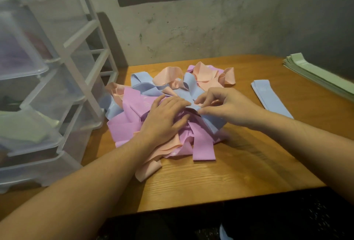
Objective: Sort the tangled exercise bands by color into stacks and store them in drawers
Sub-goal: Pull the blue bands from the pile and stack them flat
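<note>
A tangled heap of pink, peach and blue exercise bands (pixel 132 124) lies in the middle of the wooden table (pixel 220 178). My left hand (pixel 164 119) rests flat on the pink bands at the heap's middle, fingers spread. My right hand (pixel 224 105) pinches the edge of a blue band (pixel 191 90) between thumb and fingers at the top of the heap. A flat stack of blue bands (pixel 268 96) lies to the right of the heap. A stack of green bands (pixel 314 75) sits at the table's far right edge.
A white plastic drawer unit (pixel 63 71) with clear drawers stands at the left, touching the table's corner; green and purple items show faintly inside. A grey wall runs behind the table. The table's front edge is near my body.
</note>
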